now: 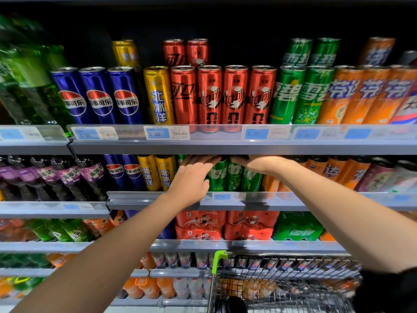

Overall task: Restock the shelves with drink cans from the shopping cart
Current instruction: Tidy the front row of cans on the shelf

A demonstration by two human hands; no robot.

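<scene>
1. Left hand (191,177): fingers straight, pressed together, resting on the green cans (234,175), which stand upright just right of them.
2. Right hand (255,164): fingers hidden under the shelf (225,147) edge; grip unclear, equally near.

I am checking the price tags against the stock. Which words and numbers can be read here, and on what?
"百事可乐": blue cans
"北冰洋": yellow can
"雪碧": green cans
"3.00": price tag
"5.50": price tag
"2.70": price tag
Orange cans, other tags: too blurred.
</scene>
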